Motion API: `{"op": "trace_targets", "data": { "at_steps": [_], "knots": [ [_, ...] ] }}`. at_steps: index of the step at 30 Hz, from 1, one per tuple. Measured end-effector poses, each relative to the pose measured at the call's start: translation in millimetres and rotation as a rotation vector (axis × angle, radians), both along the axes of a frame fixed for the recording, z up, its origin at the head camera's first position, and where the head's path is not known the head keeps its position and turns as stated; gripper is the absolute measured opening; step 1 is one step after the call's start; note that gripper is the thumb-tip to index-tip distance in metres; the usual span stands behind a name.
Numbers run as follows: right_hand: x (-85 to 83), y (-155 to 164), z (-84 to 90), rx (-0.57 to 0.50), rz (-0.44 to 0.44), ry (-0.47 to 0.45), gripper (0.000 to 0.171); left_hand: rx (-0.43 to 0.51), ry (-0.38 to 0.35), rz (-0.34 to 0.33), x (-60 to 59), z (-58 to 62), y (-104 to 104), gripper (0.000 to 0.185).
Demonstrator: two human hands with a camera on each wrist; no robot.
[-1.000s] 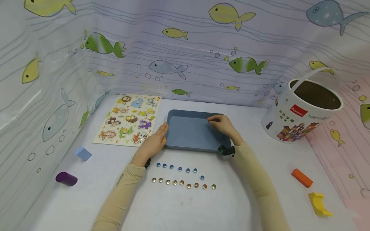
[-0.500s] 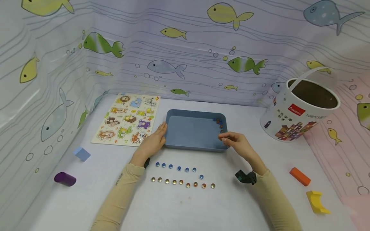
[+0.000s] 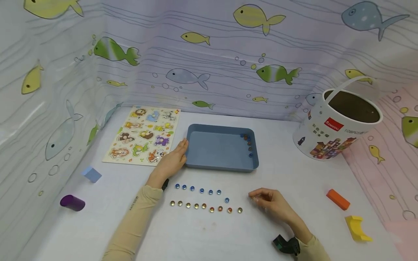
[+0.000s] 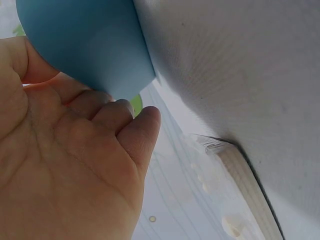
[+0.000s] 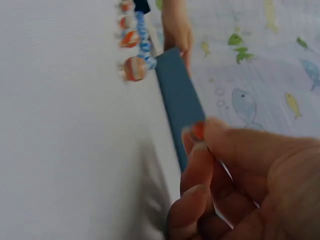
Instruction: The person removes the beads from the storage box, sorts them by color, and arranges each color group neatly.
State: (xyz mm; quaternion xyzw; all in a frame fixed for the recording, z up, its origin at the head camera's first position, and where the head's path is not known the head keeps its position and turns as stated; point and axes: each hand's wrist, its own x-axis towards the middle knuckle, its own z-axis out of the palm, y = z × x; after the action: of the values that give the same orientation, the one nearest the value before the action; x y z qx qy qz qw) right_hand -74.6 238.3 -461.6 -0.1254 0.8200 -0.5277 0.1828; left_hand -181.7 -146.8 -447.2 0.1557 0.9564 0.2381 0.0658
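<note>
Tray (image 3: 215,148): blue-grey, rectangular, flat on the white table, hollow side up. Its long axis runs left to right across the person's front, the right end slightly nearer; its short sides face left and right.

Left hand (image 3: 171,162): touches the tray's left end, fingers extended away from the person along the short side and not clenched.

Right hand (image 3: 272,204): well clear of the tray, to the right of the bead rows, fingertips pointing left. Thumb and finger pinch one orange-red bead (image 5: 198,131); it is too small and blurred to tell which way it faces.

Beads in the tray (image 3: 249,143): blue and orange-red, bunched near the far right corner and strung in a line parallel to the right wall.

On the table on the near side of the tray, two rows run left to right, roughly parallel to its long axis. Blue row (image 3: 201,191): seven beads, the rightmost set nearer the person. Amber-to-orange row (image 3: 196,206): nine beads, nearer the person than the blue.

Puzzle board (image 3: 140,136): just left of the tray, long axis running away from the person.

White bucket (image 3: 330,134): right of the tray, mouth up.
</note>
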Motion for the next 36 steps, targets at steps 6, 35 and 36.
{"op": "trace_targets", "data": {
  "at_steps": [6,35,36],
  "knots": [
    [11.7,-3.9,-7.9,0.032,0.108,0.039,0.02,0.001,0.015,0.016,1.3,3.0,-3.7,0.057],
    [-60.6,-66.1,6.9,0.083,0.577,0.033,0.019,0.005,0.017,0.004,1.3,0.8,-0.2,0.058],
    [-60.9,-67.7,5.7,0.096,0.574,0.042,0.019,0.003,0.015,0.004,1.5,1.1,0.0,0.058]
  ]
}}
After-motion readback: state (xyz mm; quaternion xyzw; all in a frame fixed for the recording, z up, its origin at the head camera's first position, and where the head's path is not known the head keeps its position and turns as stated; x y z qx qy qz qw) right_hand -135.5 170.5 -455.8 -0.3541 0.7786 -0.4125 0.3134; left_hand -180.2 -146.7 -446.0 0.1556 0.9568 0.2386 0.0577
